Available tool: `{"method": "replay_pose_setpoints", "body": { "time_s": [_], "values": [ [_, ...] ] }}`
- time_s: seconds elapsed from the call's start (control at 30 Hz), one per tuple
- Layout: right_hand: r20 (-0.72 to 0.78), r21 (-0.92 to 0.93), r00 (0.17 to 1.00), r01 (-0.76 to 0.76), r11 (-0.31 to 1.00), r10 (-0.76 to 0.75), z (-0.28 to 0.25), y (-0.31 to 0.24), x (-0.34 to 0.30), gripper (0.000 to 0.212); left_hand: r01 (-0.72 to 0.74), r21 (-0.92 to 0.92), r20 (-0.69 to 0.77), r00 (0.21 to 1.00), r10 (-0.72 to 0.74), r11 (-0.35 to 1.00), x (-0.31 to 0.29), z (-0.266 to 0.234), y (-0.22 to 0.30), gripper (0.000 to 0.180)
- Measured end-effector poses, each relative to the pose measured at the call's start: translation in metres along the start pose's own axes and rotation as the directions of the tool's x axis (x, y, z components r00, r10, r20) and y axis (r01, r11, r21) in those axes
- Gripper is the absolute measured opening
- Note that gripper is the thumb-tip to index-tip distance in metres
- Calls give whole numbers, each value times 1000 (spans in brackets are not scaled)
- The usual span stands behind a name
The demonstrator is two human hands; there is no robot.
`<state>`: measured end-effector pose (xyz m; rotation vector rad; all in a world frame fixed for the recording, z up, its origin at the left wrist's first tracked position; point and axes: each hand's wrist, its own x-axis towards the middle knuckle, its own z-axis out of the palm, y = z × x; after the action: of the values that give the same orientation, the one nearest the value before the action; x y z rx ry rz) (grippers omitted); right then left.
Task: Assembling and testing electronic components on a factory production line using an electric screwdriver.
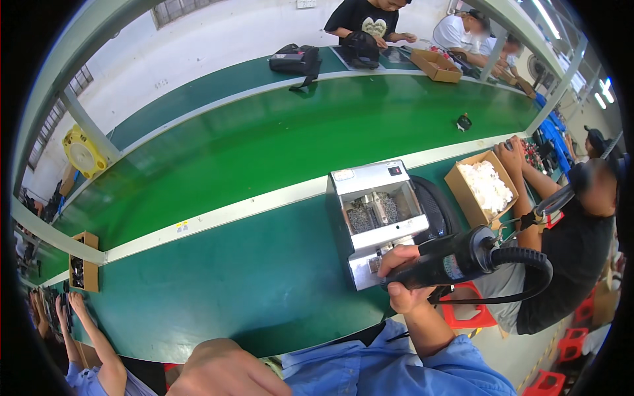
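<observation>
My right hand [404, 292] is wrapped round a black electric screwdriver [439, 261], which lies tilted across the front of a screw feeder. A thick curved black cable comes from its right end. The screw feeder [404, 244] is a silver and black box on the green bench. Its open top holds many small dark screws [360, 220], with a metal rail in the middle. The screwdriver's tip is hidden by my fingers at the feeder's front. My left hand [228, 369] is large and blurred at the lower edge, close to my body, its fingers mostly out of sight.
Behind the feeder is a round black object [436, 208]. A cardboard box [467, 193] of white pieces stands to the right, beside a co-worker's arms. Past the pale rail runs a green belt [264, 152] carrying a small black part [463, 122]. Co-workers sit left, right and opposite.
</observation>
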<state>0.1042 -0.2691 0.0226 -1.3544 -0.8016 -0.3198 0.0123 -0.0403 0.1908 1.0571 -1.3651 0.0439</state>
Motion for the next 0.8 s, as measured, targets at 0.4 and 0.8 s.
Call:
{"method": "replay_pose_setpoints", "body": {
  "time_s": [0.4,0.8],
  "values": [
    [103,14,993,-52,999,51,-9,4,-11,55,43,18,-2,999,-43,999,-3,-3,7,12],
    [161,27,986,28,999,-32,-10,12,-9,57,61,-57,185,982,-49,997,-4,7,-8,29]
  ]
}}
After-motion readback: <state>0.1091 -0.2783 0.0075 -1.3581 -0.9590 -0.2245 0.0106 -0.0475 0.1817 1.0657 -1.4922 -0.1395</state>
